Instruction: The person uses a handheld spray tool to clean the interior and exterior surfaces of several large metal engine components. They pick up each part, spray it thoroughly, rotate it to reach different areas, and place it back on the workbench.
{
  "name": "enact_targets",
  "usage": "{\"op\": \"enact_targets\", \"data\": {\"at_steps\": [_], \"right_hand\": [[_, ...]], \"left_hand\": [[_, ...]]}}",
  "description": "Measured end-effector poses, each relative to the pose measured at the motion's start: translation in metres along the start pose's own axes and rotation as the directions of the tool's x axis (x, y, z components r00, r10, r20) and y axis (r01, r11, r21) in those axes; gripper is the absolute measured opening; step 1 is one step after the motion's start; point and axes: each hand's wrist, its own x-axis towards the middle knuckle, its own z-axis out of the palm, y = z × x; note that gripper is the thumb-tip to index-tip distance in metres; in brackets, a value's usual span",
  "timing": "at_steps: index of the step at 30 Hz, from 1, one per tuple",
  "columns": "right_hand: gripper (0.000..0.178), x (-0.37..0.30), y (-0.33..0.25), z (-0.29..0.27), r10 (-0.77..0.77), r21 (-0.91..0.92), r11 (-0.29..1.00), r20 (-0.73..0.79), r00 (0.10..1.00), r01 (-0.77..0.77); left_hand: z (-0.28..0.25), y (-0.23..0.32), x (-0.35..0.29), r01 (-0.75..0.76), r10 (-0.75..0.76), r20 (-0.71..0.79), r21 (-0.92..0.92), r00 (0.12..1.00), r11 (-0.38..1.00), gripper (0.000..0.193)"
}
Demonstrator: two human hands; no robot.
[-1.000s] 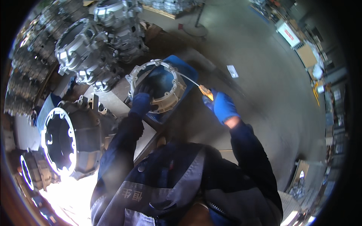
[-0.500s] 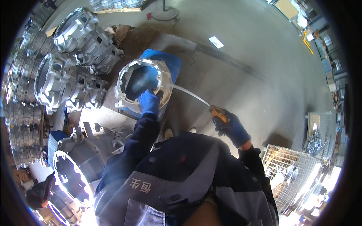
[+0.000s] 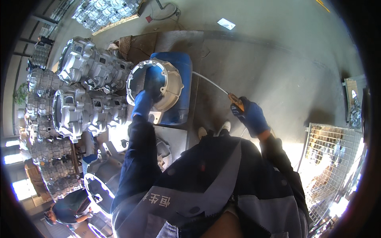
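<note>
A round cast-metal housing (image 3: 173, 87) with a bolt-holed flange rests, tilted with its opening toward the left, on a blue plastic drum (image 3: 183, 65). My left hand (image 3: 143, 103), in a blue glove, is closed on the near edge of the flange; its fingertips are in shadow inside the ring. To the right of the drum, my gloved right hand (image 3: 251, 117) is wrapped round the orange handle of a long thin file (image 3: 212, 82). The tip of the file points at the drum, apart from the housing.
Stacked castings (image 3: 73, 109) line the left side, with larger housings (image 3: 101, 166) beside my left arm. Another person (image 3: 69, 208) is at the lower left. A wire mesh cage (image 3: 333, 158) stands at the right. A white sheet (image 3: 226, 23) lies on the floor.
My view has swung, moving the surroundings across the picture. The housing has turned on the drum, and the left hand is still at its rim. The file has drawn away from the housing.
</note>
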Motion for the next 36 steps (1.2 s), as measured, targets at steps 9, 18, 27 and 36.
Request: {"op": "enact_targets", "data": {"at_steps": [9,18,27,36], "right_hand": [[0.032,-0.008,0.044,0.003,0.080,0.059,0.995,-0.005,0.997,-0.079],[0.036,-0.030,0.086,-0.001,0.284,0.399,0.881,-0.016,0.959,-0.254],[0.031,-0.006,0.048,0.037,0.026,-0.492,0.854,-0.286,0.958,-0.170],[0.036,-0.038,0.031,0.039,0.034,-0.501,0.848,-0.273,0.962,-0.172]], "left_hand": [[0.009,0.063,-0.048,-0.119,0.138,0.037,0.747,0.990,0.654,0.036],[0.102,0.117,0.032,0.587,-0.414,-0.426,0.464,0.804,0.663,0.077],[0.107,0.071,0.068,0.479,-0.411,-0.307,0.196,0.858,0.855,0.071],[0.064,0.112,-0.014,0.163,0.007,-0.277,0.585,0.961,0.795,0.049]]}}
